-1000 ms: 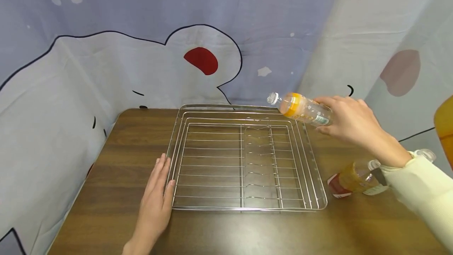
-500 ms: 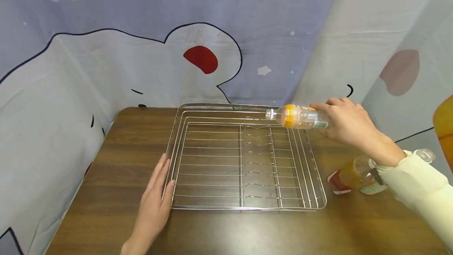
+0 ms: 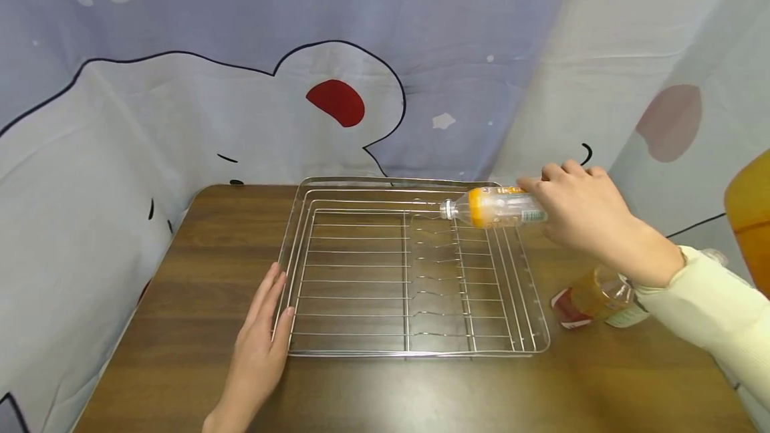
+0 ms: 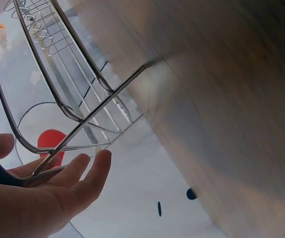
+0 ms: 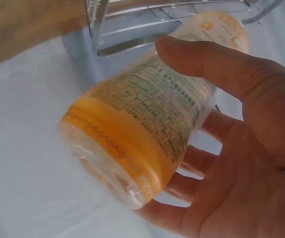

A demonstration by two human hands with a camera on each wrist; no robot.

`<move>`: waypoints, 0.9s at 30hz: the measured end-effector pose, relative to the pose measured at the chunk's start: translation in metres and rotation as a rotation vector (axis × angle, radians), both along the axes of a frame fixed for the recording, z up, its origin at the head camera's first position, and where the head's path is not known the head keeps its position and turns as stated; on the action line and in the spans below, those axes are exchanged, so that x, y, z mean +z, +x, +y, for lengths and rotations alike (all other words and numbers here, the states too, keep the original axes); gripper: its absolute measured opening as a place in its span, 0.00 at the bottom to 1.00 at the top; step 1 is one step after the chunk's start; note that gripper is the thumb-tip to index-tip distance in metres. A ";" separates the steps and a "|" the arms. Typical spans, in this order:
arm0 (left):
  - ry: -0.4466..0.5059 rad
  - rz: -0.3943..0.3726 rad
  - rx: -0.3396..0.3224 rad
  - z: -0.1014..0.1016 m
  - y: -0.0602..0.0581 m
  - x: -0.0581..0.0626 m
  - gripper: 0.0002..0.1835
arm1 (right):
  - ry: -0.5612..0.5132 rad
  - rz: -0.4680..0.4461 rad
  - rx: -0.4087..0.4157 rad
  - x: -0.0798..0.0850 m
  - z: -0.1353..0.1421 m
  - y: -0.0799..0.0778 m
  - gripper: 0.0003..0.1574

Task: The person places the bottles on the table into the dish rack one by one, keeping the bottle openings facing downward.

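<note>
In the head view, my right hand [image 3: 583,209] grips a clear plastic bottle [image 3: 502,207] with an orange-banded label. The bottle lies nearly level over the back right of a wire rack [image 3: 404,286], its white-ringed neck pointing left. The right wrist view shows the thumb on one side of the bottle [image 5: 137,124] and curled fingers on the other, the base facing the camera. My left hand [image 3: 255,346] rests against the rack's left side with fingers fairly straight. Up close in the left wrist view, its fingers [image 4: 90,173] lie beside the rack's metal rim [image 4: 83,121].
A red-labelled bottle [image 3: 571,309] stands right of the rack, with another bottle [image 3: 628,316] behind it, both partly hidden by the right sleeve [image 3: 704,306]. An amber object [image 3: 748,219] shows at the right edge. A printed curtain [image 3: 240,119] backs the wooden table [image 3: 198,286].
The right hand has brought the bottle down and slightly left over the rack, turning it from a tilt to nearly level. The left hand has stayed at the rack's left side.
</note>
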State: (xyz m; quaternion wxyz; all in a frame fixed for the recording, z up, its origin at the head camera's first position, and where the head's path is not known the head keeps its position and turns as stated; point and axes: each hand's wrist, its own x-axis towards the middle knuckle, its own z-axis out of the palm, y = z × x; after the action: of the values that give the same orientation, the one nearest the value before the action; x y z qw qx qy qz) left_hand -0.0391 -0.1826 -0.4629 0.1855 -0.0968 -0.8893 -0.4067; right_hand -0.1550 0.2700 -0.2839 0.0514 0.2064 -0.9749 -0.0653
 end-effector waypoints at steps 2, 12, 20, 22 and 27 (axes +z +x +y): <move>-0.003 0.001 0.003 0.000 0.000 -0.001 0.31 | 0.035 0.021 0.015 0.004 -0.005 -0.004 0.36; -0.023 -0.018 0.001 0.009 -0.001 0.000 0.31 | 0.199 -0.006 -0.001 0.007 -0.010 -0.030 0.27; -0.028 -0.002 -0.003 0.015 0.000 0.001 0.31 | 0.231 0.025 0.014 0.002 0.001 -0.045 0.25; -0.025 0.001 -0.004 0.015 0.001 0.002 0.31 | 0.239 0.017 0.013 0.002 0.003 -0.048 0.25; -0.030 0.007 0.005 0.016 0.002 0.002 0.32 | 0.252 0.001 0.011 0.001 0.003 -0.051 0.25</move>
State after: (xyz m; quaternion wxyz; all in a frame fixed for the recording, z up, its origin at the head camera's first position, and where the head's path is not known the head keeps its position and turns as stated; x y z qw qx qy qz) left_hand -0.0373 -0.1665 -0.4607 0.1883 -0.0987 -0.8949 -0.3923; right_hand -0.2064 0.2728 -0.2827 0.0260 0.2164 -0.9578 -0.1872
